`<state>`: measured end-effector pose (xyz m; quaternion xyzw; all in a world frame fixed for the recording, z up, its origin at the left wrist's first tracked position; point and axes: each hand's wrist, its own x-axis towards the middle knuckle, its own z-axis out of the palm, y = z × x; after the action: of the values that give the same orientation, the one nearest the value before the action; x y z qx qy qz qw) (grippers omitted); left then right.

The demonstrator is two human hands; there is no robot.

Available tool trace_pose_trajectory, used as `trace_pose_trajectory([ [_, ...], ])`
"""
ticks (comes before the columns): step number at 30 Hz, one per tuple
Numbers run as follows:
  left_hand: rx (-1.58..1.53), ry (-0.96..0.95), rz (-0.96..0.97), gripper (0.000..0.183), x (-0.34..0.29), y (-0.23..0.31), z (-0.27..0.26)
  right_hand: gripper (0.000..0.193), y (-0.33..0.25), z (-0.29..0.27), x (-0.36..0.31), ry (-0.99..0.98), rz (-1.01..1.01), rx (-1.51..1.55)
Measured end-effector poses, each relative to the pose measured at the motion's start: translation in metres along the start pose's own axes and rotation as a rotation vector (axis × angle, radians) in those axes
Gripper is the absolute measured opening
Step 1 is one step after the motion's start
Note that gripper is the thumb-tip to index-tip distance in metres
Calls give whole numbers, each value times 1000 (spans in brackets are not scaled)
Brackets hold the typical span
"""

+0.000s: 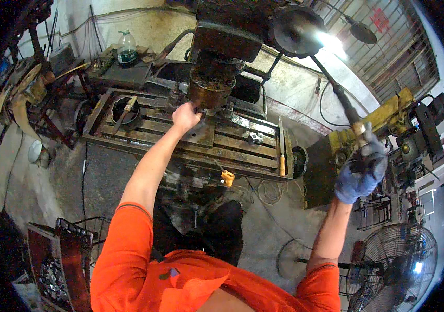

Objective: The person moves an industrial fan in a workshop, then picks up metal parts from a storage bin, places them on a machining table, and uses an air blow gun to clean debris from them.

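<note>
My bare left hand [184, 117] is closed just below the round machine spindle [212, 89], above the slotted machine table [180, 151]. Whatever its fingers hold is hidden or too small to make out. Out to the right, my right hand [361, 171], in a blue-grey glove, is wrapped round the lower end of a long dark lever [342, 99] that slopes down from the machine head. A small metal block [253, 137] sits on the table right of the spindle.
On the table lie a bowl with a brush [126, 112] and a file with a yellow handle [282, 164]. A yellow-orange object [227, 178] hangs at its front edge. A floor fan [393, 265] stands lower right, a metal-filled crate [53, 275] lower left.
</note>
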<state>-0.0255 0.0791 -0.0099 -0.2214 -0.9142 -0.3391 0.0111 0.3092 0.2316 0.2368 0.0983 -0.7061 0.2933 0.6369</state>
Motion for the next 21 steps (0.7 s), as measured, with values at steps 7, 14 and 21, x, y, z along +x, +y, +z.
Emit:
trace_pose_trajectory([
  [7,29,31,-11,35,2,-3,1,37,5,3,-6,44,21,-58],
  [14,-29,-8,15,37,4,-4,5,34,13,1,-20,-1,31,37],
  [21,-166,-35,110,36,5,-20,4,33,19,12,-32,138,79,150],
])
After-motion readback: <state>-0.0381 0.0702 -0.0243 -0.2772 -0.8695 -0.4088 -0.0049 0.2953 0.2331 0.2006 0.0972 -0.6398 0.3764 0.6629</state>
